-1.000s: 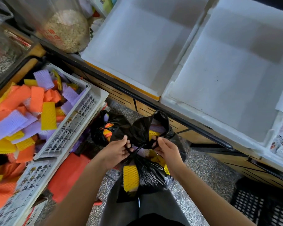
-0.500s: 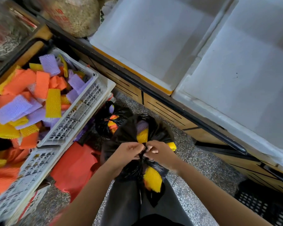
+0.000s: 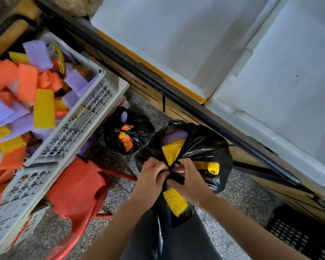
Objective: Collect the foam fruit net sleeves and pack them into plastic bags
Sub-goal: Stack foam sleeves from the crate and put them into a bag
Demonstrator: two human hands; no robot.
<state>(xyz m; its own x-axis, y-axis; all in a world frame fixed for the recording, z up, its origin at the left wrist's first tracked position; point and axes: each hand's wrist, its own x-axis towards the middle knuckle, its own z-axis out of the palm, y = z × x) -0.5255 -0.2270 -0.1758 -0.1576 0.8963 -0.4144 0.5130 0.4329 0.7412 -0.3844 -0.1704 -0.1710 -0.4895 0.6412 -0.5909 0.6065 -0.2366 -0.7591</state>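
Observation:
A black plastic bag (image 3: pixel 204 145) stuffed with yellow and purple foam net sleeves sits on my lap. My left hand (image 3: pixel 150 177) and my right hand (image 3: pixel 188 179) meet at its top, each pinching a black bag handle where the two cross in a knot. One yellow sleeve (image 3: pixel 174 201) pokes out below my hands and another (image 3: pixel 213 167) at the right. A second black bag (image 3: pixel 128 134), tied, with orange and yellow sleeves showing, lies on the floor behind. A grey crate (image 3: pixel 79 128) at the left holds several loose orange, purple and yellow sleeves (image 3: pixel 44 107).
A red plastic chair (image 3: pixel 77 192) stands under the crate at lower left. White foam boxes (image 3: pixel 176 34) fill a wooden counter across the top and right. A black crate (image 3: pixel 296 239) sits on the speckled floor at lower right.
My hands have come together from holding the handles apart and now pinch them at a knot. The bag's mouth has drawn in. The view has tilted and moved closer.

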